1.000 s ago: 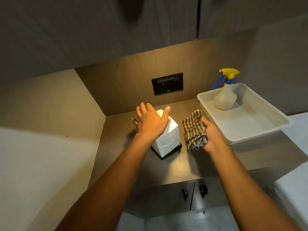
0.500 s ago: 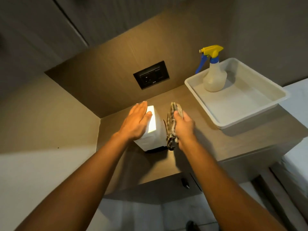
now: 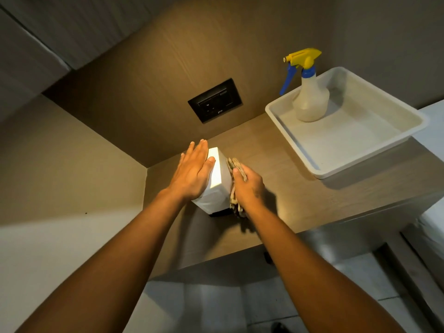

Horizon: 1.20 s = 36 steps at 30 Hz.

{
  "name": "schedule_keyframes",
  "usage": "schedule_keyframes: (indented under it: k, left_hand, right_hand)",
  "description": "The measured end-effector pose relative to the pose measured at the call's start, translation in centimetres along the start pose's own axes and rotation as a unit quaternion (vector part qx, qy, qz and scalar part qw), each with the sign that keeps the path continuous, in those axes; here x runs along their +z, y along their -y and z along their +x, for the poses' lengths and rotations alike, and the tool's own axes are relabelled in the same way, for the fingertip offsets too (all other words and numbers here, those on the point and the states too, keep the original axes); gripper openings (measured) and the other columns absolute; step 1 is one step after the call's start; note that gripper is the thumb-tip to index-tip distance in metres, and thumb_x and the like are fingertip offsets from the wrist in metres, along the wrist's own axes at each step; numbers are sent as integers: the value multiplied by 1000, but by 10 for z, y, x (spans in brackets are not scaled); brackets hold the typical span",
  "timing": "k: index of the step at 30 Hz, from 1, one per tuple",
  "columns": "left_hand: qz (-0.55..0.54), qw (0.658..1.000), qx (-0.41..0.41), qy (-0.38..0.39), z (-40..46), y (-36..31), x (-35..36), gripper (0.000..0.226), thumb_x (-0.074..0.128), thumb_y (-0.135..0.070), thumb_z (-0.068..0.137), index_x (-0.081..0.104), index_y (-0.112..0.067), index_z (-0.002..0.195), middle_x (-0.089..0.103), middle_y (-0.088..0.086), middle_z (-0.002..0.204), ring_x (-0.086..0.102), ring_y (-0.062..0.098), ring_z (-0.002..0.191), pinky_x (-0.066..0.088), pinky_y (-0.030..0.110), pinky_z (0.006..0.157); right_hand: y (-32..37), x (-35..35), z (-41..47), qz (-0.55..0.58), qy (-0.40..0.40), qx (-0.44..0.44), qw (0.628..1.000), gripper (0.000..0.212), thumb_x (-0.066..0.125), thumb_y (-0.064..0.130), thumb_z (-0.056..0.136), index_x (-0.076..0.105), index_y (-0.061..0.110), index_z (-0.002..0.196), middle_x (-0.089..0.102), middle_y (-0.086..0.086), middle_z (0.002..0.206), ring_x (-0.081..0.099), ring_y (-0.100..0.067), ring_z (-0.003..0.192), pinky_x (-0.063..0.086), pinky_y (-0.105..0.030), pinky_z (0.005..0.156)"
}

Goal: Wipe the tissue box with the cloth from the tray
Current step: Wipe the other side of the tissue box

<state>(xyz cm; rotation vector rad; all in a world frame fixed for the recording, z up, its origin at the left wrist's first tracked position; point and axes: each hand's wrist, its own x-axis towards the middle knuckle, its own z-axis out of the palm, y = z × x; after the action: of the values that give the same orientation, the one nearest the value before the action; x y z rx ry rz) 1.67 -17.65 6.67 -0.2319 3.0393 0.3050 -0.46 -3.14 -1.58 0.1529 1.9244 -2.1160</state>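
Note:
A white upright tissue box point(image 3: 217, 186) with a dark base stands on the wooden shelf near the left corner. My left hand point(image 3: 193, 171) lies flat against the box's left side and top, fingers straight and together, steadying it. My right hand point(image 3: 247, 188) grips a checked brown cloth point(image 3: 235, 164) and presses it flat against the box's right side. Most of the cloth is hidden between my palm and the box; its lower end hangs down by the base.
A white plastic tray point(image 3: 355, 162) sits at the right end of the shelf, holding a spray bottle point(image 3: 310, 99) with a yellow and blue trigger. A black wall socket point(image 3: 215, 99) is behind the box. The shelf's front edge point(image 3: 240, 251) drops to a tiled floor.
My right hand has brought the cloth from beside the box to press against its right side. My left hand has flattened on the box's left side. The camera has tilted.

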Motion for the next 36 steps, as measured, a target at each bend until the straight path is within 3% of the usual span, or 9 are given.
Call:
schedule_keyframes:
  k: [6,11,14,16,21,27,30,34,36]
  left_hand:
    - [-4,1000,3,1,1,3,1,69,9,-58,102,2,-23,162,-2,-6,170,-12,10,153,-11,35,120]
    - [1,1000,2,3,2,1,0,68,11,-56,103,3,-23,162,-2,-6,170,-11,11,154,-11,37,120]
    - [5,1000,-1,6,3,1,1,65,13,-53,106,2,-23,162,-2,-6,171,-11,11,154,-12,35,118]
    - [5,1000,0,2,3,2,2,67,12,-54,104,2,-23,162,-2,-6,171,-11,11,154,-11,35,118]
    - [-8,1000,3,2,3,2,1,71,11,-57,101,4,-21,162,-1,-5,171,-9,11,154,-9,38,120]
    - [-6,1000,5,-1,2,1,0,71,12,-58,101,3,-22,162,0,-4,171,-9,13,155,-10,37,118]
    - [-1,1000,4,-4,3,2,2,68,12,-56,104,3,-23,162,0,-5,171,-9,12,154,-10,37,118]
    - [-3,1000,5,-5,3,2,2,69,12,-56,103,4,-22,162,0,-5,171,-8,13,155,-10,36,117]
    - [-6,1000,6,-4,3,2,2,70,12,-57,102,5,-21,162,1,-4,171,-8,13,155,-9,37,118]
  right_hand:
    - [23,14,-13,22,-10,-124,992,37,53,35,94,56,27,130,62,16,122,55,5,101,46,-11,80]
    - [27,11,27,18,23,-23,999,34,53,31,95,58,25,128,65,7,118,59,-11,105,52,-28,85]
    - [12,2,21,33,6,36,999,34,54,30,96,58,21,128,65,3,113,60,-15,100,51,-20,70]
    - [5,2,4,22,-14,13,1000,35,54,32,95,58,22,128,66,3,113,59,-9,93,50,-17,65]
    - [21,12,-12,28,-25,-94,995,35,54,33,94,59,25,128,65,10,119,60,-5,102,54,-24,79]
    - [30,9,35,-8,35,5,999,32,53,30,96,59,27,127,66,3,112,59,-13,94,49,-26,73]
    - [12,4,27,3,8,50,999,32,54,30,95,60,23,126,67,-1,112,57,-12,87,46,-20,62]
    - [-2,4,-11,-3,-38,-16,999,33,51,34,96,59,23,127,66,6,112,57,-3,88,44,-7,55]
    - [3,7,-23,12,-41,-72,997,34,51,33,96,59,23,127,65,10,113,58,-2,95,48,-8,65]
